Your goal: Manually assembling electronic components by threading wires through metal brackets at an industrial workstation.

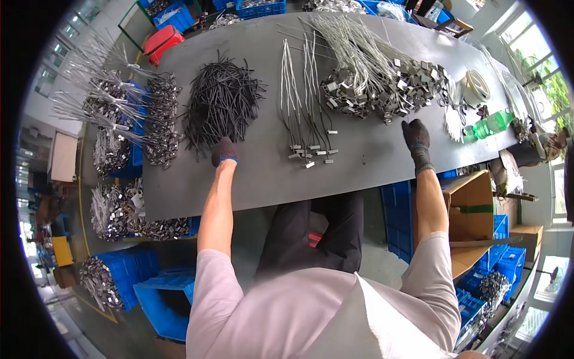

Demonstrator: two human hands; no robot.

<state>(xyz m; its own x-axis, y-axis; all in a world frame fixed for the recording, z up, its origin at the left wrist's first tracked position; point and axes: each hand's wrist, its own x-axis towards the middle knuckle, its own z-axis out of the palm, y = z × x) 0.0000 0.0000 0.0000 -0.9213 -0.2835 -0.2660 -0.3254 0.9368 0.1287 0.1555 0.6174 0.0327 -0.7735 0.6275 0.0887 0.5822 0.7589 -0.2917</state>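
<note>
My left hand (225, 152), in a dark knit glove with a blue cuff edge, touches the near edge of a pile of short black tubes (221, 99). Its fingers are hard to make out against the pile. My right hand (417, 139), also in a dark glove, is just short of a heap of silvery wires with metal end blocks (406, 87). Its thumb and fingers look slightly apart, with nothing visible between them. Between my hands lie several pale wires with black sleeves and metal ends (308, 134), laid out lengthwise on the grey table (263, 179).
Bundles of wired metal parts (113, 102) stand left of the table, near a red stool (162, 42). A green bottle (493, 124) and a roll of white tape (476, 88) are on the right. A cardboard box (472, 209) and blue crates (397, 218) stand below that side.
</note>
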